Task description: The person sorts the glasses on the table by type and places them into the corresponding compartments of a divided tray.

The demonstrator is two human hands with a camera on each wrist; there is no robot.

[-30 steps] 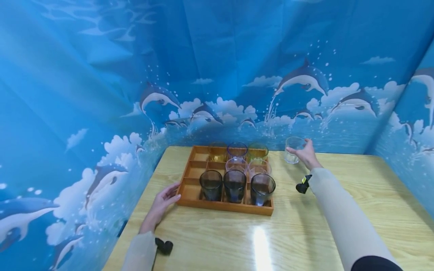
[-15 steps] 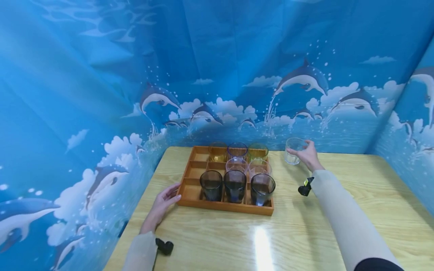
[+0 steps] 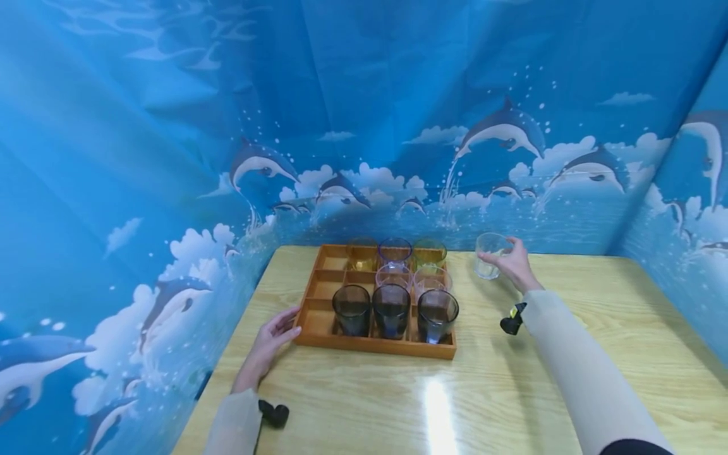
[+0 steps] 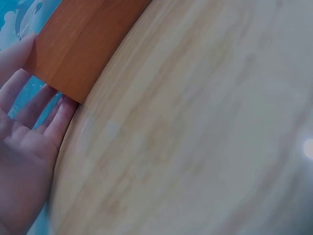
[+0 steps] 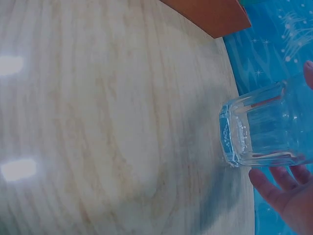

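My right hand [image 3: 514, 264] holds a clear drinking glass [image 3: 490, 256] upright, thumb and fingers on its sides, at the back of the table right of the tray. In the right wrist view the thick base of the glass [image 5: 237, 139] is close to the tabletop; whether it touches I cannot tell. A wooden compartment tray [image 3: 372, 345] carries several tumblers. At its front left corner my left hand [image 3: 270, 344] touches the outer wall, thumb near the rim, fingers mostly straight. The left wrist view has the tray corner [image 4: 85, 54] against these fingers.
Three smoky dark glasses [image 3: 391, 313] fill much of the tray's front row. Two pale clear glasses [image 3: 433, 281] stand behind them. An amber [image 3: 362, 256], a purple-rimmed [image 3: 395, 253] and a yellow-green glass [image 3: 429, 254] are in the back row. A dolphin-print backdrop [image 3: 364, 126] rises behind the table.
The right hand, still gripping the glass, has come down very slightly. The left hand keeps its place at the tray corner. The head view has shifted a little.
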